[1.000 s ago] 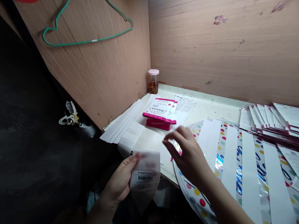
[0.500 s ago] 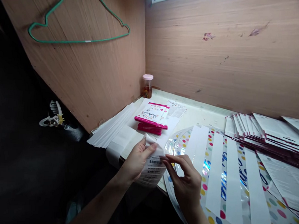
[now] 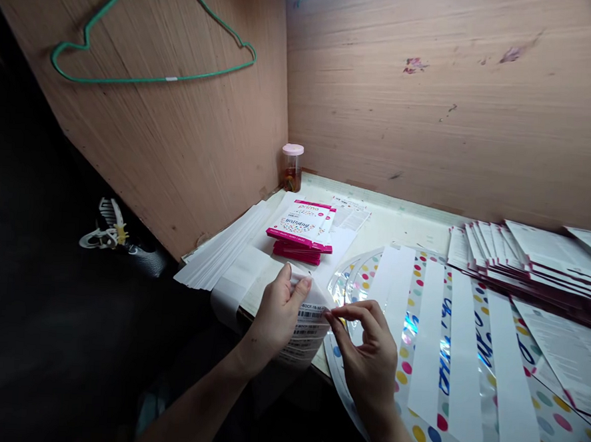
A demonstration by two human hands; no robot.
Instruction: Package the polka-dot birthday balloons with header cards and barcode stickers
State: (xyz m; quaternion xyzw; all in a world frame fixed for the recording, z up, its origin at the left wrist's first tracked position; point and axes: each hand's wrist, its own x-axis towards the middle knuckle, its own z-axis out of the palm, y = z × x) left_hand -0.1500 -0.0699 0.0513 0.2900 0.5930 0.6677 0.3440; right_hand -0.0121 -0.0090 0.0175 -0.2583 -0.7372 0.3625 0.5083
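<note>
Two hands on our translucent barcoded sheet point(image 3: 310, 333), held just off the bench edge: left hand point(image 3: 277, 320) grips it, fingers pressed together; right hand point(image 3: 367, 365) pinches its edge, thumb to forefinger. We'd keep that edge taut. Beyond, glossy polka-dot foil sheets point(image 3: 404, 361) and pink Prima packets point(image 3: 300, 224).

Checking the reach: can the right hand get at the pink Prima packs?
Probably yes. The right hand is at the edge of the barcoded sheet; the pink Prima packs lie just beyond, with only flat white paper between. It would need to let go first.
</note>
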